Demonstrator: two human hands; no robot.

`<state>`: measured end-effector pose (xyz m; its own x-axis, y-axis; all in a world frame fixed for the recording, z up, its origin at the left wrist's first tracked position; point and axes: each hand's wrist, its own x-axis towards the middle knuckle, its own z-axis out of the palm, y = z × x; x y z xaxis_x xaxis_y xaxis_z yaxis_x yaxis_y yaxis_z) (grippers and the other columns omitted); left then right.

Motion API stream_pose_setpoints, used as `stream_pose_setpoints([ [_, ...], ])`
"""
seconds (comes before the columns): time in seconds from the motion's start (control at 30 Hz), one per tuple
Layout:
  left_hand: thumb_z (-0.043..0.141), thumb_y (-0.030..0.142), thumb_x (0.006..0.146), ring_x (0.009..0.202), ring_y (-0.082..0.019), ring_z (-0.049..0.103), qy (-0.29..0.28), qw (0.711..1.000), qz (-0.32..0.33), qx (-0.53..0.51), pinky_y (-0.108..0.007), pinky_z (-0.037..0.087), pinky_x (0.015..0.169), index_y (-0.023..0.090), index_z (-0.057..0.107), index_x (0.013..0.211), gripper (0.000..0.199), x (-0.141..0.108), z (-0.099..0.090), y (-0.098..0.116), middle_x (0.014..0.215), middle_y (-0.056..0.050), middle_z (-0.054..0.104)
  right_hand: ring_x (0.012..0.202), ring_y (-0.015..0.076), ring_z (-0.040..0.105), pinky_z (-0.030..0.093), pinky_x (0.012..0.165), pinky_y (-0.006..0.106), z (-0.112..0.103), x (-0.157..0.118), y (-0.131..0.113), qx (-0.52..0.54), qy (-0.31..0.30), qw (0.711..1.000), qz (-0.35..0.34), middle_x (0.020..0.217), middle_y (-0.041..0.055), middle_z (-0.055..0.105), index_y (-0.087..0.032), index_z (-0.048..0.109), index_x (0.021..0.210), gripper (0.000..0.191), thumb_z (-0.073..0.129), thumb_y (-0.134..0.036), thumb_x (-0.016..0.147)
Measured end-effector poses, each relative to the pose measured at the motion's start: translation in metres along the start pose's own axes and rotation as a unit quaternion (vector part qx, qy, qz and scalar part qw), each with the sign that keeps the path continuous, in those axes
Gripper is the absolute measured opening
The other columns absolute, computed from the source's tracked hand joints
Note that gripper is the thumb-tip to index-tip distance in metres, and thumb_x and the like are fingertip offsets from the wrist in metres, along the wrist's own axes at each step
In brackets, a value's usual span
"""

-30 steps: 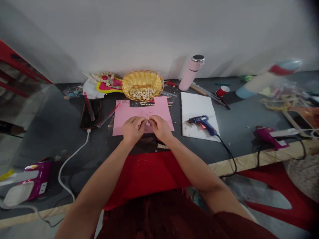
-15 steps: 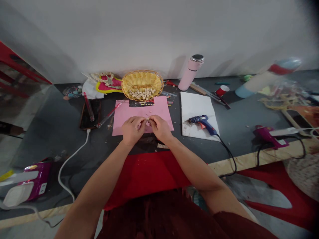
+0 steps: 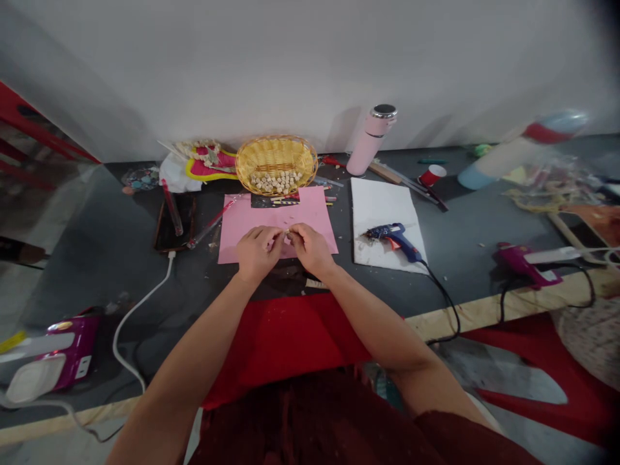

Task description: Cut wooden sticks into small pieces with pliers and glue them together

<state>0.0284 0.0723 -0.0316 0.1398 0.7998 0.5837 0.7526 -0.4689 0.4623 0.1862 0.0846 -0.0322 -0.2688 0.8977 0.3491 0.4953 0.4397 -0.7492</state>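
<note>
Over a pink sheet of paper (image 3: 230, 239), my left hand (image 3: 259, 253) and my right hand (image 3: 310, 250) meet with fingertips pinched together. Between them is a tiny pale piece (image 3: 287, 231), too small and too covered by the fingers to name. Both hands are closed on it. Behind the paper stands an oval wicker basket (image 3: 276, 154), with many small pale pieces (image 3: 276, 182) in its front part. A few thin striped sticks (image 3: 285, 201) lie at the paper's far edge.
To the right, a blue glue gun (image 3: 397, 240) lies on a white board (image 3: 382, 200), its cord running off the front edge. A pink thermos (image 3: 371, 141) stands behind. At left are a phone (image 3: 167, 223) with a white cable and a purple power strip (image 3: 80, 355).
</note>
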Motion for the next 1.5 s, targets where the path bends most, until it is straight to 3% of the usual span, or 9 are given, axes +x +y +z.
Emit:
stream_pose_setpoints([
  [1.1, 0.053, 0.034, 0.089, 0.078, -0.017, 0.062, 0.0, 1.0, -0.012, 0.008, -0.028, 0.046, 0.07, 0.02, 0.066, 0.09, 0.02, 0.001, 0.0, -0.003, 0.085, -0.004, 0.071, 0.081, 0.0184, 0.06, 0.048, 0.075, 0.032, -0.001, 0.002, 0.007, -0.02, 0.0, 1.0, 0.003, 0.092, 0.0079, 0.066, -0.019, 0.059, 0.092, 0.012, 0.048, -0.023, 0.088],
  [1.33, 0.058, 0.041, 0.086, 0.078, -0.018, 0.063, 0.011, 0.999, -0.04, 0.013, -0.029, 0.045, 0.071, 0.02, 0.065, 0.093, 0.023, 0.0, 0.002, -0.008, 0.085, -0.004, 0.071, 0.08, 0.0158, 0.06, 0.049, 0.07, 0.028, -0.007, 0.0, -0.002, 0.038, 0.06, 0.997, 0.003, 0.098, 0.0073, 0.064, -0.02, 0.058, 0.099, 0.016, 0.048, -0.028, 0.089],
  [1.5, 0.058, 0.039, 0.086, 0.078, -0.019, 0.063, 0.006, 0.999, -0.031, 0.017, -0.03, 0.045, 0.071, 0.019, 0.064, 0.095, 0.023, -0.001, 0.004, -0.01, 0.083, -0.004, 0.07, 0.076, 0.0145, 0.059, 0.048, 0.066, 0.027, -0.004, 0.0, -0.006, 0.09, 0.005, 0.996, -0.005, 0.091, 0.0053, 0.062, -0.021, 0.056, 0.094, 0.014, 0.051, -0.032, 0.088],
])
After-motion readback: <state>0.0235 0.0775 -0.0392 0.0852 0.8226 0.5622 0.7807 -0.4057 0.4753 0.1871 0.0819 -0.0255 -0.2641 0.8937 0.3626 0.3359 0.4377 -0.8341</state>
